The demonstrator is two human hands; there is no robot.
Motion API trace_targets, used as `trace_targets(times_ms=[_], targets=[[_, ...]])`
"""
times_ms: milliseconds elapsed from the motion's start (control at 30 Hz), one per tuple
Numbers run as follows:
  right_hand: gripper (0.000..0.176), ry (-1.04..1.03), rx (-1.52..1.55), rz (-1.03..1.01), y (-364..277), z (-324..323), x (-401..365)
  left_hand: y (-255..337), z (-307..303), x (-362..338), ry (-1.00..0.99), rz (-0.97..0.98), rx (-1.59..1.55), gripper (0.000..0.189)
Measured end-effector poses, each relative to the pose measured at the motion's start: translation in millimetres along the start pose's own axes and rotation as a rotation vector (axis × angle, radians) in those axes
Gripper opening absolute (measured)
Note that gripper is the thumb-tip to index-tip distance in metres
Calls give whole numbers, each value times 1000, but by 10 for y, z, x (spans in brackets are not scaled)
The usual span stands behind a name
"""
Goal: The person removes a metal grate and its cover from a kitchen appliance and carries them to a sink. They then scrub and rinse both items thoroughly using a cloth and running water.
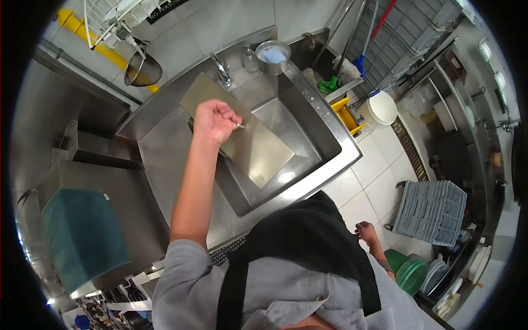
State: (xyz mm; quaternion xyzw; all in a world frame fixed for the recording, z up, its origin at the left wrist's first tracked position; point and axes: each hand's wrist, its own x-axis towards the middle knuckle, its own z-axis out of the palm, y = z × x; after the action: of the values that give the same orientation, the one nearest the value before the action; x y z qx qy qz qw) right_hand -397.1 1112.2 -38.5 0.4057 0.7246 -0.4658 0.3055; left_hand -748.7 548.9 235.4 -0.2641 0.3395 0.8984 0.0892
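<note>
My left hand [214,121], centre frame, is fisted around a small metal item [240,126], mostly hidden. Beneath it a flat steel tray [261,151] leans in the sink [336,144]. My right hand [366,231] hangs loosely open, lower right.

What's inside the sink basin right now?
A flat metal sheet lies slanted in the sink, with the left hand fisted over it. The basin floor beneath the sheet is hidden.

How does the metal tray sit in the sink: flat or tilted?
Tilted: the metal tray has its upper end up by the tap and its lower end down in the sink.
</note>
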Motion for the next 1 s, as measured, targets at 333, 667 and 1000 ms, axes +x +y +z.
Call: trace_targets(times_ms=[333, 667, 1000], targets=[[30, 6, -674, -812, -3164, 432, -253, -228, -1288, 375, 115, -124, -76, 15], [47, -46, -975, -1730, -6067, 3013, 655, -249, -1966, 188, 434, 51, 201, 21], [70, 147, -1502, -1830, -7352, 4302, 1324, -141, -2117, 413, 509, 18, 383, 16]])
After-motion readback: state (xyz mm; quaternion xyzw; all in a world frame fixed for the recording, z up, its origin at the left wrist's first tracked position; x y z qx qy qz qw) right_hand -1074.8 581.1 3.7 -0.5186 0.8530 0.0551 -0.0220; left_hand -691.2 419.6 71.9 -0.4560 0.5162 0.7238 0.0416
